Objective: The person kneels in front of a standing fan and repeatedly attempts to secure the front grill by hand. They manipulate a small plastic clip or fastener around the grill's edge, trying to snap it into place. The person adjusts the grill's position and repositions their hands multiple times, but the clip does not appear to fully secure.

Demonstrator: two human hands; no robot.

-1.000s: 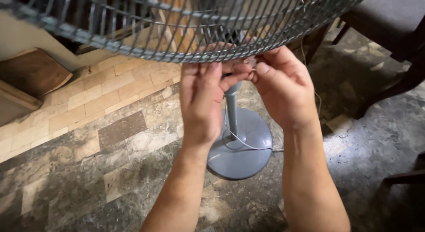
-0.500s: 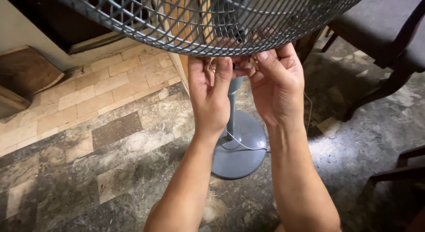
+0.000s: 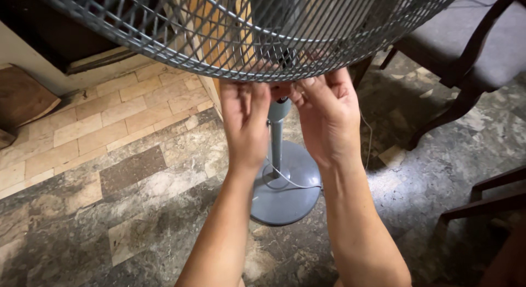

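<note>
A grey standing fan fills the top of the head view: its wire guard arches overhead, its pole drops to a round grey base on the floor. My left hand and my right hand reach up side by side to the guard's lower rim. The fingertips of both press on the rim just above the pole. Whatever small part the fingers pinch there is hidden by them. A thin white cord curls over the base.
The floor is grey stone tile, with tan brick paving at the left. A dark wooden chair with a grey seat stands at the upper right. Another dark chair frame is at the right edge. A wooden board lies far left.
Both hands have stayed at the guard's lower rim. The view has shifted so the hands and fan pole sit a little further right and the guard hangs lower.
</note>
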